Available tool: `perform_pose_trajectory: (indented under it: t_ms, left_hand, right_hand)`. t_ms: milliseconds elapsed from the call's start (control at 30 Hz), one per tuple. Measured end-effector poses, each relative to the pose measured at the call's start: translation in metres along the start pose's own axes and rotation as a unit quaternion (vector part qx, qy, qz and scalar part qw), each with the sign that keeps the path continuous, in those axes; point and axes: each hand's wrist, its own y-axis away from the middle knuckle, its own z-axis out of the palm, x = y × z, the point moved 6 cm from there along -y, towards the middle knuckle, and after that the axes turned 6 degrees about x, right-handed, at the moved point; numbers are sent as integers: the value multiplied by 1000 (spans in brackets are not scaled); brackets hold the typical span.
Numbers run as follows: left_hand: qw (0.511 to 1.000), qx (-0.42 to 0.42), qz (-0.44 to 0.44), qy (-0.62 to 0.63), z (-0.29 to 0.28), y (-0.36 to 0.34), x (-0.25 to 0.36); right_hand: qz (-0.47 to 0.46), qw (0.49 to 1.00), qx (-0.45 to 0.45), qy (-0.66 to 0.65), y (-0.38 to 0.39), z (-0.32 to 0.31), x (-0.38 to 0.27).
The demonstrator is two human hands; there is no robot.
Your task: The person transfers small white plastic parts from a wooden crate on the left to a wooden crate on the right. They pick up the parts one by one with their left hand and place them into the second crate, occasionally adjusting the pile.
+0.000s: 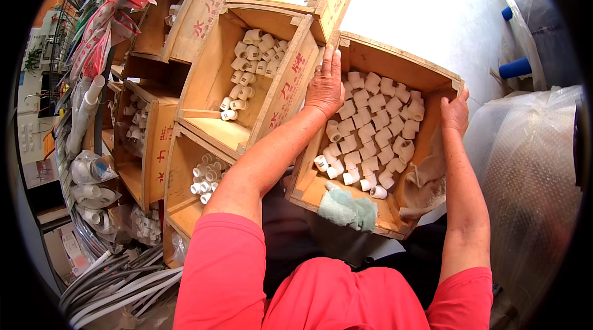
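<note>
The largest thing is 1 big bundle in bubbly plastic [525,157], near 2 o'clock from the person's chest. Next come at least 5 other wooden boxes [290,80], from 10 to 12 o'clock.

1 wooden box [383,61] is in the hands, at about 12 o'clock from the chest. I think filling it looks mostly done, since white pieces cover most of its floor. Both hands are on it, so the work with the box itself looks unfinished. I can't tell if more pieces must go in.

There are 2 hands, well apart. The left hand [326,89] is clamped on the rim between 10 and 11 o'clock. The right hand [456,112] is clamped on the rim between 2 and 3 o'clock.

1 green-gray cloth [348,207] hangs over the edge near 7 o'clock.

Smallest are the white pipe pieces [364,117]: more than 30 in this box, too close together to count for sure. The box at 11 o'clock has nearly 20 like them.
</note>
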Motion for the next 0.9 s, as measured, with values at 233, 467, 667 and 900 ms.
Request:
perform_pose_trajectory:
  t_ms: [233,467,667,900]
  left_hand:
    - [1000,19,8,-20,0,0,-2]
    - [1000,10,5,-13,3,0,-1]
    - [1000,16,10,-19,2,1,-3]
    - [1000,-14,-8,16,-3,-1,2]
  right_hand:
    - [-8,1000,5,-1,1,-1,-2]
    - [0,1000,1,4,2,-3,-2]
    - [-1,1000,3,-1,2,-2,-2]
    - [11,1000,-6,-12,0,-1,0]
